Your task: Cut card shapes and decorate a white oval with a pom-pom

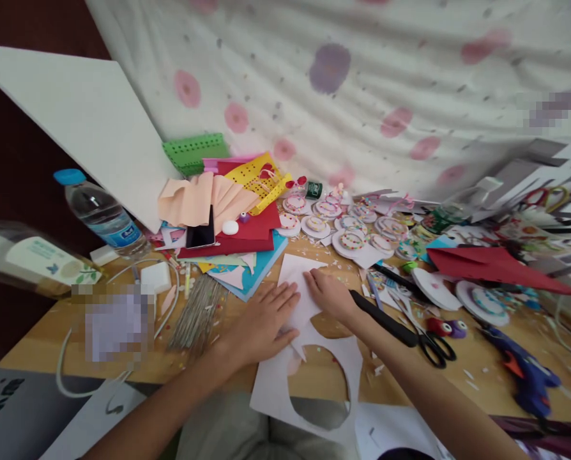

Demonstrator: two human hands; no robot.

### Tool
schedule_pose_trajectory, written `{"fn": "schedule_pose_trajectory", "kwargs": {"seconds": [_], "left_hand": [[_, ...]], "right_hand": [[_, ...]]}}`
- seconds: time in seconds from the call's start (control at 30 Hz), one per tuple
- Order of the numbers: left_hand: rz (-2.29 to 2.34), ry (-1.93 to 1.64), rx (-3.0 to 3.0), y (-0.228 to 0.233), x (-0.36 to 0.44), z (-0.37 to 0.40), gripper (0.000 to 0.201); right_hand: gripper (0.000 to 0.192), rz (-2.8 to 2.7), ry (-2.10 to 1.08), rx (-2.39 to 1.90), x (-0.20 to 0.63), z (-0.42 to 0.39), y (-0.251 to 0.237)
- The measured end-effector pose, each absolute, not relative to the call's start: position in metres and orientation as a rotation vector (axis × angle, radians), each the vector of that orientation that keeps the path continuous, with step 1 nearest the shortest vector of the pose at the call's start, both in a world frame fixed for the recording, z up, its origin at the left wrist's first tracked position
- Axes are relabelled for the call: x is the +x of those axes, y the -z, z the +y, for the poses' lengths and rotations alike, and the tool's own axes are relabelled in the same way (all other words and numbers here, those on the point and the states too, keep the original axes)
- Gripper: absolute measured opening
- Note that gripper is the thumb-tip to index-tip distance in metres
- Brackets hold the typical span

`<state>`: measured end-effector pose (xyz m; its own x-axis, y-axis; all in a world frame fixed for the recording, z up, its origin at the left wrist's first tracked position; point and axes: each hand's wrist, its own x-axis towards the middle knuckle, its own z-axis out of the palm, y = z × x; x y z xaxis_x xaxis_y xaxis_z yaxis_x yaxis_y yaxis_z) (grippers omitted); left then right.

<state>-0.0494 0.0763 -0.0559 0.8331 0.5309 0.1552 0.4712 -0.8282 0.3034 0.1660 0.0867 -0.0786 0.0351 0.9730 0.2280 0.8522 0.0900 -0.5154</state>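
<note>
The head view looks down on a wooden table (36,348) crowded with craft supplies. Both hands lie flat on a white sheet (297,281) near the table's front edge. The left hand (261,319) is spread open, palm down, pressing the sheet's left part; it grasps nothing. The right hand (330,295) rests just beside it, fingers extended and pressing the sheet's right edge, also gripping nothing. The two hands nearly touch.

In front of the hands, overhanging the table edge toward the person, lies a larger white paper (271,390) with round holes cut out of it; the pressed sheet overlaps its upper part.

Right of the right hand lie black scissors (429,342), and farther right a blue glue gun (525,374). A red paper (491,265) sits beyond them. Behind the hands is a cluster of round decorated discs (350,239). To their left is a pile of coloured paper (247,246) with a phone (200,235) resting on it, beside peach folded paper (194,198). Left of the left hand lies a bundle of thin wires (197,313). A water bottle (103,214) lies tilted at the far left, under a large white board (84,115). A flowered cloth (362,83) hangs behind the table.
</note>
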Motion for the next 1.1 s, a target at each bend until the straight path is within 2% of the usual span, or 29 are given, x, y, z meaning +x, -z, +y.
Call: {"fn": "schedule_pose_trajectory", "kwargs": {"seconds": [0.17,0.37,0.43,0.53,0.6,0.67,0.77,1.1], "left_hand": [[0.804,-0.248,2.76,0.066,-0.053,0.087,0.055],[0.717,-0.209,2.757,0.062,-0.046,0.101,0.075],[0.672,-0.199,2.78,0.058,-0.046,0.104,0.064],[0.816,-0.333,2.775,0.046,-0.067,0.104,0.038],[1.119,-0.39,2.716,0.038,-0.092,0.101,0.029],[1.468,-0.29,2.635,0.034,-0.121,0.094,0.023],[1.749,-0.026,2.537,0.035,-0.154,0.081,0.021],[1.764,0.203,2.519,0.039,-0.151,0.069,0.031]], "right_hand": [[0.017,-1.772,-0.257,-1.844,0.219,0.092,0.056],[0.033,-1.709,-0.24,-1.746,0.269,0.056,0.037],[0.032,-1.769,-0.219,-1.706,0.271,0.043,0.036],[0.022,-1.923,-0.176,-1.625,0.268,0.029,0.035],[0.017,-2.001,-0.151,-1.58,0.264,0.025,0.036],[0.015,-2.026,-0.152,-1.55,0.258,0.026,0.039],[0.008,-2.004,-0.221,-1.514,0.24,0.035,0.045],[0.013,-2.084,-0.404,-1.37,0.156,0.045,0.026]]}}
